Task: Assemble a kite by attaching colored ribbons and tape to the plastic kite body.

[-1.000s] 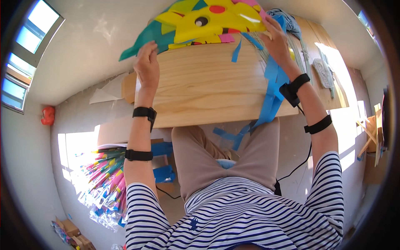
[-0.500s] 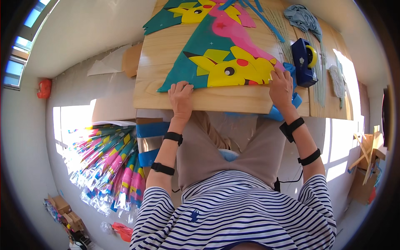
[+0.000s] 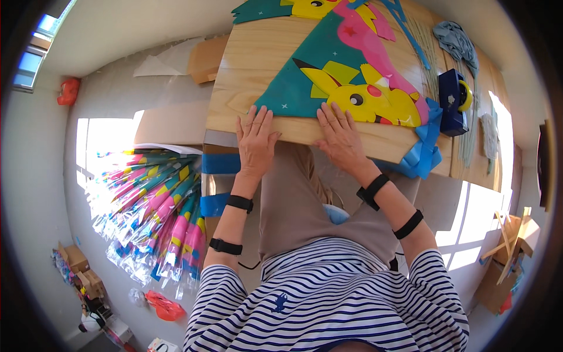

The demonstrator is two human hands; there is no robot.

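Observation:
A triangular printed sheet point(image 3: 308, 82), like a folded kite sail in teal, pink and yellow with a cartoon animal, lies along the table's near edge. My left hand point(image 3: 255, 144) rests flat near its left corner, fingers stretched on the lower edge. Farther right, my right hand point(image 3: 342, 139) lies with straight fingers on the same edge, below the cartoon's face. Neither hand grips anything. Another sheet of the same print point(image 3: 261, 12) sits at the far side, partly out of view. Blue ribbon point(image 3: 431, 141) hangs by the sheet's right end.
On the wooden table point(image 3: 252, 53), right of the sheet, stand a dark blue tape dispenser point(image 3: 451, 108), thin rods point(image 3: 433, 53) and a grey-blue cloth point(image 3: 457, 42). Many wrapped colourful bundles point(image 3: 155, 205) lie left of my legs, beside a box with blue tape point(image 3: 220, 165).
My right hand has left the sheet's right end and moved left along the lower edge, its fingers now flat. My left hand has flattened out. The view has shifted slightly.

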